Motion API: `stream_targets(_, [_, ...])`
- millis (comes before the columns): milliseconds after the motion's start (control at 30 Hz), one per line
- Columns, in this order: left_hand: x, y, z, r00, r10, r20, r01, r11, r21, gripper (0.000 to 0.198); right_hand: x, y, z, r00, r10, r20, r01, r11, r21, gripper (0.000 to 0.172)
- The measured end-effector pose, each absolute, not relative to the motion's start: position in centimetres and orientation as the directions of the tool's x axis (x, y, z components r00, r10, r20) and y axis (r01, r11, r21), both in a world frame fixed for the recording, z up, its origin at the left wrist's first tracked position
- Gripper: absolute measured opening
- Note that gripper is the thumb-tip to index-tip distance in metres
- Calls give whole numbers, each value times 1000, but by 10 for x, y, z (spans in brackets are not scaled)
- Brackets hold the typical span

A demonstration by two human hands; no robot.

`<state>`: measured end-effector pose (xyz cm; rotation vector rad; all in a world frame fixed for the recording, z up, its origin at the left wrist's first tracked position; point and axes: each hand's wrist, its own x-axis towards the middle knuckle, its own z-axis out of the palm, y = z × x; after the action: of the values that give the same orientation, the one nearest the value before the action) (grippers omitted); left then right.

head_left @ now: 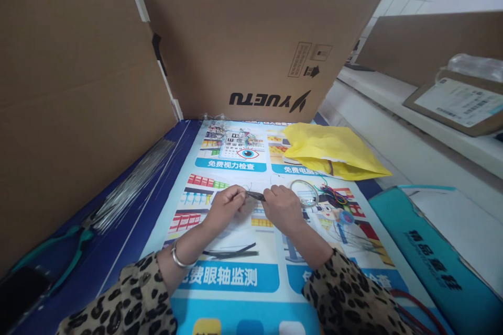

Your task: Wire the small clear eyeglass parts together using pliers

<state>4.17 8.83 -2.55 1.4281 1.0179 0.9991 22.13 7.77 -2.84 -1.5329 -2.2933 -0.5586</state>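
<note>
Thin dark strip (255, 196) held level just above the table (129, 251), mid-scene, over a printed poster (236, 275). Pinched at both ends: left hand (226, 205) and right hand (281, 208) each closed on it by fingertips only, probably to keep it straight and close under the eyes. Spare dark strips (231, 252) lying nearer, within easy reach. Wire bundle (133, 188) and teal pliers (83, 236) parked far left, out of the way. Strip's material unclear; ends hidden by fingers. Clear ring (304, 192) beside right hand hard to make out.
</note>
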Motion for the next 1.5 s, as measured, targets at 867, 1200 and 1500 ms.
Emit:
stream_targets(867, [37, 91, -14, 475, 878, 56, 170, -154, 973, 26, 223, 77, -25, -407, 774, 485, 911, 384, 152, 7])
stream_targets(1200, [34, 94, -17, 467, 884, 29, 208, -141, 968, 25, 222, 77, -27, -410, 773, 484, 910, 383, 160, 11])
stream_targets(1500, [35, 94, -17, 468, 883, -9, 205, -99, 974, 24, 220, 76, -31, -397, 789, 469, 916, 376, 144, 9])
